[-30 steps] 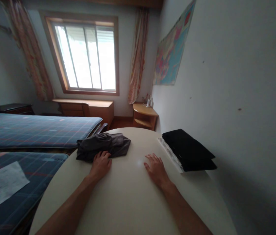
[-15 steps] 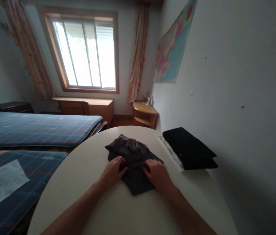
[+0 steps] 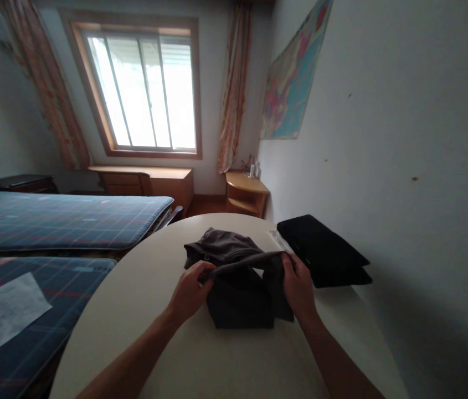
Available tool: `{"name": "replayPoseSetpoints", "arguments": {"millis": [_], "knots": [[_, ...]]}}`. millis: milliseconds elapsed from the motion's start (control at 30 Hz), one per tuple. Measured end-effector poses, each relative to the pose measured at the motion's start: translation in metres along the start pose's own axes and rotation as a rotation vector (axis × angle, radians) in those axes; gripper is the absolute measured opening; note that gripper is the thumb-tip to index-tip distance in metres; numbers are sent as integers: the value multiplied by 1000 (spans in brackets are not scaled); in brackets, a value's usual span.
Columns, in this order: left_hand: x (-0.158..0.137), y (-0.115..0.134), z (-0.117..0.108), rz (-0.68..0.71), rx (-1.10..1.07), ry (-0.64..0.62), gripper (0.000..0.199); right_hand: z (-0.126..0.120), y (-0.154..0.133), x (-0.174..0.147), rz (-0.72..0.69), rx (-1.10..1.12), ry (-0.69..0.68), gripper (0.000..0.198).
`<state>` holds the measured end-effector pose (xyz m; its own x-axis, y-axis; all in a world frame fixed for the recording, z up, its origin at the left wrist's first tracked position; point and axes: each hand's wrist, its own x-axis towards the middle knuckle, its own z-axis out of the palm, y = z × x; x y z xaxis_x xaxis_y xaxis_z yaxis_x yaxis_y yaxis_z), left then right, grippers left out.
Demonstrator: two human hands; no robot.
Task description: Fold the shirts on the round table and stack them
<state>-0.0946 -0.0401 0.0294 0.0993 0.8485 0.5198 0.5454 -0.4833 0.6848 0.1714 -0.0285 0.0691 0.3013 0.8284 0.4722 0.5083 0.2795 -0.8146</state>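
Brt window [image 3: 144, 91], wall [image 3: 383, 127] (w/ map [image 3: 289, 86])

Single head-worn view, looking forward and down from the near side of a round pale desk [image 3: 225, 366], its top close below the lens, window [image 3: 138, 94] well beyond at upper left, white wall [image 3: 383, 122] receding along the right

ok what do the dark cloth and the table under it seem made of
Dark cloth: likely thin fabric, matte, since it creases and drapes softly; fibre can't be told. Table: perhaps laminate or painted board, smooth, pale, with no grain showing.
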Motion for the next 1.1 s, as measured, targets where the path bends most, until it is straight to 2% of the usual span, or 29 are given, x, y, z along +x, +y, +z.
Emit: {"name": "replayPoseSetpoints", "arguments": {"millis": [67,133,267,300,367,433,533,600,667,700,800,900,1000,1100], "knots": [[-4,5,3,-23,-7,-43,15,-3,-5,-2,-31,22,28,39],[-8,9,6,37,-1,-24,18,-3,-8,-8,-92,39,-44,39],[-12,15,2,317,127,4,59,7,-19,-30,-303,80,-372,32],[-12,15,0,364,154,-23,62,10,-22,-36,-372,96,-467,29],[-11,14,-4,407,155,-120,55,14,-27,-44,-489,127,-617,24],[-9,13,-7,397,112,-224,46,16,-28,-45,-533,162,-669,25],[-8,18,-7,394,55,-345,38,16,-20,-36,-430,168,-531,29],[-11,26,-2,426,32,-420,39,19,-10,-31,-338,90,-431,31],[-16,37,5,465,30,-515,40,23,0,-27,-289,-23,-429,52],[-19,42,8,482,35,-557,40,24,4,-26,-270,-68,-461,54],[-24,52,11,517,37,-635,41,25,11,-21,-175,-77,-495,31],[-23,48,5,493,6,-590,46,13,20,-5,-47,0,-264,38],[-18,33,-2,420,4,-422,35,0,38,14,122,34,-3,46],[-15,17,0,309,101,-275,32,-4,57,24,260,69,28,53]]}}
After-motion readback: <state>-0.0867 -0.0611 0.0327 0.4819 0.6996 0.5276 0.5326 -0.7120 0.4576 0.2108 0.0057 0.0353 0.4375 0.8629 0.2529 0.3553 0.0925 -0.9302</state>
